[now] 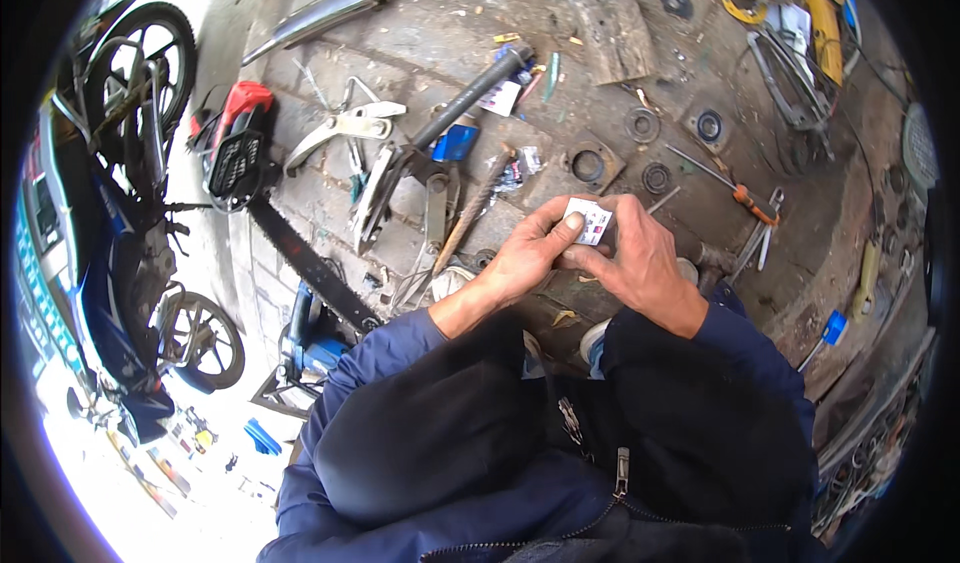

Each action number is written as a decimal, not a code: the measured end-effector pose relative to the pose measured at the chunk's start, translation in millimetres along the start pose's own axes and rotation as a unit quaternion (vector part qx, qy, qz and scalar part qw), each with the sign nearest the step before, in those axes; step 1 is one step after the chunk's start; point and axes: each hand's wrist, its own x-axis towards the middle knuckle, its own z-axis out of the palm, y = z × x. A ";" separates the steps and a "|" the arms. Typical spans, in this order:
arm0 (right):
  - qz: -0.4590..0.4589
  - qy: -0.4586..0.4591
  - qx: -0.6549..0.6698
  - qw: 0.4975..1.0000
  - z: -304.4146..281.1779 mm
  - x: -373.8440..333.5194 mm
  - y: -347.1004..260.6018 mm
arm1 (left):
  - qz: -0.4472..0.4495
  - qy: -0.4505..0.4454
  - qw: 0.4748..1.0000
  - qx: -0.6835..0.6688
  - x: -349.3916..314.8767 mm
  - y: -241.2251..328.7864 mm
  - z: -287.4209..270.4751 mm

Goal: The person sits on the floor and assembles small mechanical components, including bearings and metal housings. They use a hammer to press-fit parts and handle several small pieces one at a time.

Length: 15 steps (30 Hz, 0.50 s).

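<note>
A small white printed packet or box (pixel 597 219) is held up between my two hands over the workshop floor. My left hand (pixel 532 253) grips its left side, the thumb pressed on its face. At the opposite edge, my right hand (pixel 645 263) has its fingers bent round the packet. Whether the packet is sealed, and what it contains, I cannot tell. Just beyond my hands lie a square metal plate with a round hole (pixel 588 166) and a bearing (pixel 656 178). A long screwdriver with an orange handle (pixel 742 197) rests to the right.
To the left lies a chainsaw-like tool with a red body (pixel 245 103) and long bar. Past it stands a motorcycle (pixel 110 263). A dark metal pipe (pixel 475 93), a puller-like metal tool (pixel 350 128) and a rusty rod (pixel 470 213) lie ahead. A yellow grinder (pixel 823 38) sits far right.
</note>
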 end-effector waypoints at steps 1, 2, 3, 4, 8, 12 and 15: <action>-0.019 -0.017 0.009 1.000 -2.8 4.2 0.4 | -0.005 0.023 1.000 0.015 -1.5 0.6 -4.6; -0.037 -0.033 0.017 0.999 -5.9 8.1 2.6 | 0.013 0.048 0.998 0.028 -4.4 -0.2 -8.7; -0.039 -0.045 0.039 0.997 -9.3 12.7 6.2 | 0.035 0.037 0.997 0.059 -6.4 0.7 -15.4; -0.039 -0.059 0.062 0.996 -12.9 17.0 10.6 | 0.042 0.031 0.994 0.091 -10.2 1.6 -22.6; -0.027 -0.107 0.089 0.990 -16.3 29.4 19.6 | 0.053 0.031 0.983 0.176 -16.9 -3.4 -34.3; -0.052 -0.136 0.106 0.984 -7.7 38.3 13.5 | 0.061 0.042 0.981 0.181 -16.9 -9.4 -30.6; -0.027 -0.154 0.097 0.983 -8.0 40.1 15.8 | 0.070 0.037 0.972 0.222 -7.7 -12.2 -34.6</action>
